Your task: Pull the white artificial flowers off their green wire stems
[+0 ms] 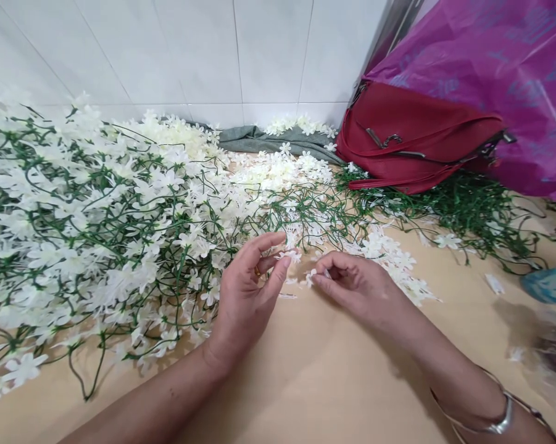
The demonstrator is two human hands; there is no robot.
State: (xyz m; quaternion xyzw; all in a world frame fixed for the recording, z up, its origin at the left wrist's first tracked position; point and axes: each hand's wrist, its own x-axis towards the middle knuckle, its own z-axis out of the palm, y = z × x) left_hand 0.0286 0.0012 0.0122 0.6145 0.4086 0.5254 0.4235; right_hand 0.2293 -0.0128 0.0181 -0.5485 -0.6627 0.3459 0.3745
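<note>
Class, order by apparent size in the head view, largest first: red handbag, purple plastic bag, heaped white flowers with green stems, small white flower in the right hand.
Largest: heaped white flowers with green stems
Purple plastic bag
Red handbag
Smallest: small white flower in the right hand

This looked like a makeshift craft corner in a home or a small workshop, though which of the two could not be told. Pale wall tiles point(199, 49) at twelve o'clock and a red handbag point(416, 129) beside a purple plastic bag point(490, 55) at two gave it a domestic air. The great heap of artificial white flowers point(134, 222) at nine and the bare tan surface point(296, 382) at six suggested handwork.
</note>
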